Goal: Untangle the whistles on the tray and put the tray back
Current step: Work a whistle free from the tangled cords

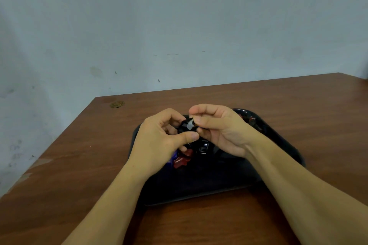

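Note:
A black tray [199, 189] lies on the brown table, near its front. Both hands meet above the tray's far half. My left hand [159, 139] and my right hand [219, 127] pinch a black whistle [188, 126] between fingers and thumbs; a pale patch shows on it. Below the hands a red whistle [182, 160] lies on the tray, with a bit of blue [174, 154] beside it under my left hand. Another black whistle [203, 148] rests next to the red one. Any cords are too dark to make out.
The wooden table [298, 115] stretches to the right and behind the tray. A small round brass-coloured fitting [117, 104] sits near the table's far left corner. A pale wall [179, 26] stands directly behind. The table's left edge runs diagonally toward me.

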